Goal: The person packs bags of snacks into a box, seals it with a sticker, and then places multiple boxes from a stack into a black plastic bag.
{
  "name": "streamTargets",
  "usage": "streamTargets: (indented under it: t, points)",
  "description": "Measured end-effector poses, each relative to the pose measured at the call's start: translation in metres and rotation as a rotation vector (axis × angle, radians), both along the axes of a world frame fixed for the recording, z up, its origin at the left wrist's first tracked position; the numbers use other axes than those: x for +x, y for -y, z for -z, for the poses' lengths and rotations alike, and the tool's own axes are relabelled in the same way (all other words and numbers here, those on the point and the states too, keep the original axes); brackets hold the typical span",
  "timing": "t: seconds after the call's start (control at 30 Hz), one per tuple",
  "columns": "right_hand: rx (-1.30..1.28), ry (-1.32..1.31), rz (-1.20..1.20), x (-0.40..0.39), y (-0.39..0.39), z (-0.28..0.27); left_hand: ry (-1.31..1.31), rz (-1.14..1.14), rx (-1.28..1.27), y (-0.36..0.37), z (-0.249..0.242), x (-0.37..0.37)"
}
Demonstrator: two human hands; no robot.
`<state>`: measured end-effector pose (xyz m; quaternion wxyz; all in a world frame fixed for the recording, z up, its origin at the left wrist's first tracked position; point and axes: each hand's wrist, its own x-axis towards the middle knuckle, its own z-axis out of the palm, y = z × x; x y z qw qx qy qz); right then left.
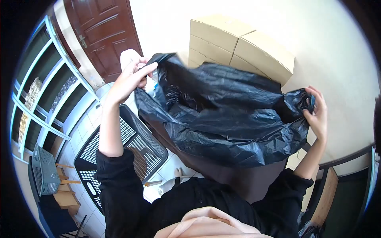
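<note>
A large black plastic bag (230, 135) is stretched wide between my hands, its mouth spread apart and its folds crinkled. My left hand (133, 77) pinches the bag's rim at the upper left. Just below those fingers a small white and blue item (151, 87) shows, but I cannot make out what it is. On the right, the fingers of my right hand (316, 111) are wrapped around a gathered edge of the bag. Most of the bag's inside is in shadow, and its lower part hides what lies behind it.
Stacked cardboard boxes (238, 47) stand against the wall beyond the bag. A black plastic basket (139, 142) is on the tiled floor at left. A grey basket (45, 170) rests on a wooden stool (65, 194). Further back are a brown door (105, 35) and a shelf frame (55, 79).
</note>
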<state>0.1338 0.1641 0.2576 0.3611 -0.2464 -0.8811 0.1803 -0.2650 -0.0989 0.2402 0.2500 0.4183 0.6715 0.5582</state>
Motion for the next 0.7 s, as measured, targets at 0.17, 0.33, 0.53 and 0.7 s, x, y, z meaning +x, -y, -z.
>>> streamTargets:
  t: [0.17,0.33,0.53,0.7]
  points:
    - [0.047,0.074,0.058,-0.012,0.02,-0.006,-1.011,-0.373,0.311,-0.011,-0.013,0.071]
    - [0.118,0.24,0.077,-0.026,0.04,-0.015,-1.168,0.354,0.026,-0.05,0.031,0.139]
    - [0.709,0.584,0.214,-0.049,0.068,0.0,-1.194,0.453,-0.121,-0.076,0.098,0.152]
    - [0.244,0.949,-0.281,-0.057,0.057,0.099,-0.879,0.747,-0.425,-0.03,0.078,0.158]
